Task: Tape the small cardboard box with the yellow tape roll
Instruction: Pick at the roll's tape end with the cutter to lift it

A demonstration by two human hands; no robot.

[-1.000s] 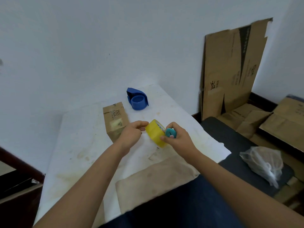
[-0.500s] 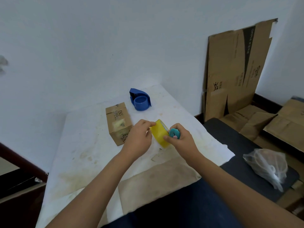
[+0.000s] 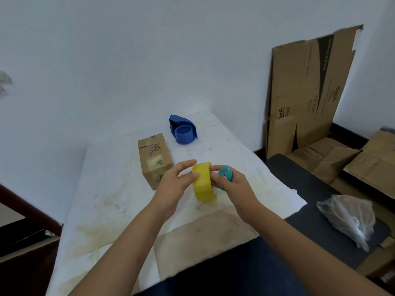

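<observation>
The yellow tape roll [image 3: 202, 182] is held upright above the white-covered table [image 3: 111, 189], between both hands. My left hand [image 3: 173, 184] touches its left face with thumb and fingertips. My right hand [image 3: 232, 185] grips its right side and also holds a small teal object [image 3: 225, 175] against the palm. The small cardboard box [image 3: 154, 159], printed "INS", lies closed on the table just left of and behind my left hand, apart from it.
A blue tape dispenser [image 3: 183, 130] sits behind the box near the wall. Flattened cardboard [image 3: 307, 88] leans on the wall at right, with more boxes below. A plastic bag [image 3: 348, 216] lies on a dark surface at right. A brown cloth [image 3: 205, 233] lies at the table's near edge.
My left hand has closed in on the roll and now fingers its left face. The roll has turned more upright between the hands. The camera has shifted slightly.
</observation>
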